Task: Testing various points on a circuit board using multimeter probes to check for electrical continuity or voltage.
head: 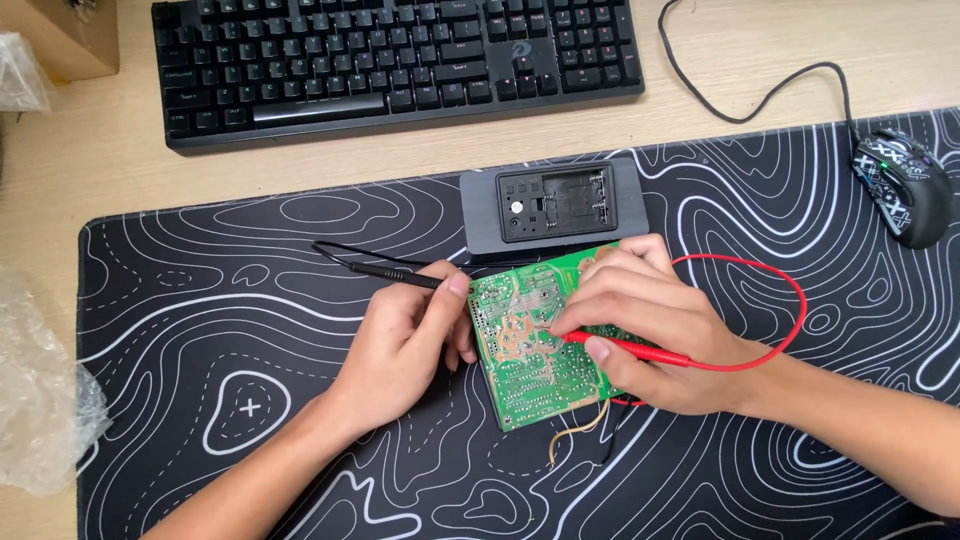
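A person sits at a desk, seen from above, both bare hands working over a green circuit board (530, 350) that lies solder-side up on a black desk mat (200, 330) patterned with white contour lines. The board sits near the mat's middle, tilted slightly, with thin wires trailing from its lower edge.

The left hand (405, 345) pinches a black probe (395, 275) between thumb and fingers like a pen, its tip apparently resting at the board's left edge; the exact contact point is hard to make out. The right hand (640, 325) pinches a red probe (625, 347) the same way, its tip pressed onto the solder joints near the board's centre. The right fingers also rest on the board, which likely steadies it. A red lead (795, 300) loops away to the right and back under the wrist.

Just behind the board lies a dark grey case (555, 205) with an open rectangular recess. Further back sits a black keyboard (400, 60), and a black patterned mouse (905, 185) rests at the far right. Crumpled clear plastic (40, 400) lies at the left edge.
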